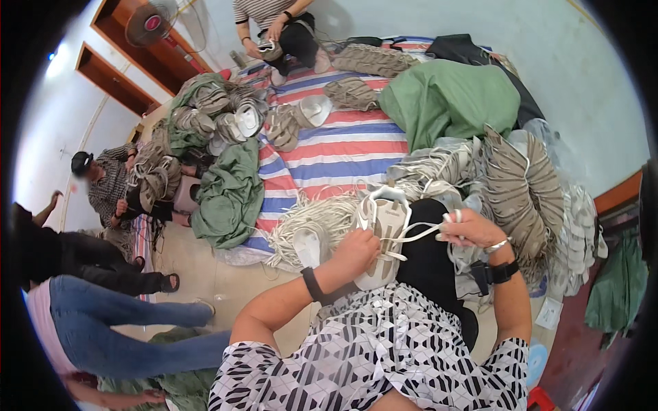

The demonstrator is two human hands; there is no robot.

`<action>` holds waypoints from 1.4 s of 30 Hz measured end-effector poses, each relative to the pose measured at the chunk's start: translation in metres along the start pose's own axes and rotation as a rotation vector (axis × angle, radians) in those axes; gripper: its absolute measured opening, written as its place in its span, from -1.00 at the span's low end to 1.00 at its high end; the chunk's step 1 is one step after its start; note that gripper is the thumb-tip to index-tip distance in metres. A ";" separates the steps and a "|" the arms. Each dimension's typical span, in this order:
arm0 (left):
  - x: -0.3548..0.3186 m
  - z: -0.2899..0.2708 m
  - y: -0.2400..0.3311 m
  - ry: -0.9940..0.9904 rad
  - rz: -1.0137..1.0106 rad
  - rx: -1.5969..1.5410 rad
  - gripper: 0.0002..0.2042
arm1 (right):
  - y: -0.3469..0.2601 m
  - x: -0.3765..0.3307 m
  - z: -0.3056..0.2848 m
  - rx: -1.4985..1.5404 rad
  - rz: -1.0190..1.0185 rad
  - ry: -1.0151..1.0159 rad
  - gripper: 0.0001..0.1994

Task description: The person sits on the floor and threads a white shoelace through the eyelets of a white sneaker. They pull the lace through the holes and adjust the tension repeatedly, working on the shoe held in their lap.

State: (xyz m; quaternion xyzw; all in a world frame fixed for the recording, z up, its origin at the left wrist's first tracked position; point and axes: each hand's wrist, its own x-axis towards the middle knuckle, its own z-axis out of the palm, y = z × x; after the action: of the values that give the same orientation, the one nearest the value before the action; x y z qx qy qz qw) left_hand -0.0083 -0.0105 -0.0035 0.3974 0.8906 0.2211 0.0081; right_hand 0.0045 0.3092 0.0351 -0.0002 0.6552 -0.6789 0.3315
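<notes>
You've got two hands, left hand (358,251) and right hand (473,229), on one shoe upper (391,214) and its white lace (421,234); strand count unclear. On your wrists: two black bands (312,283), one silver bracelet (498,245). Around you: four other people (110,181), one fan (152,25), one striped sheet (343,154), one big lace heap (301,222), two brown doors (113,79) upper left, at least four green cloths (456,99). Stacked uppers (524,181): many, overlapping, can't count.
</notes>
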 end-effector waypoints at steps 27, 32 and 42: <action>-0.036 0.007 -0.002 0.169 -0.203 -0.170 -0.38 | -0.204 0.047 0.059 -0.080 -0.527 0.074 -0.87; -0.058 0.020 0.006 0.219 -0.317 -0.148 -0.36 | -0.217 -0.009 0.077 -0.908 -0.398 0.166 -0.70; -0.033 0.027 -0.016 0.255 -0.253 -0.375 -0.63 | -0.168 -0.056 0.021 -1.074 -1.155 0.849 -0.88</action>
State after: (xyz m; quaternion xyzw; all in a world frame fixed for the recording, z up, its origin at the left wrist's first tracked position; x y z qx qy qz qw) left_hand 0.0085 -0.0326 -0.0396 0.2434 0.8705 0.4278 -0.0030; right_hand -0.0186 0.3023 0.2120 -0.2339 0.8497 -0.2848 -0.3770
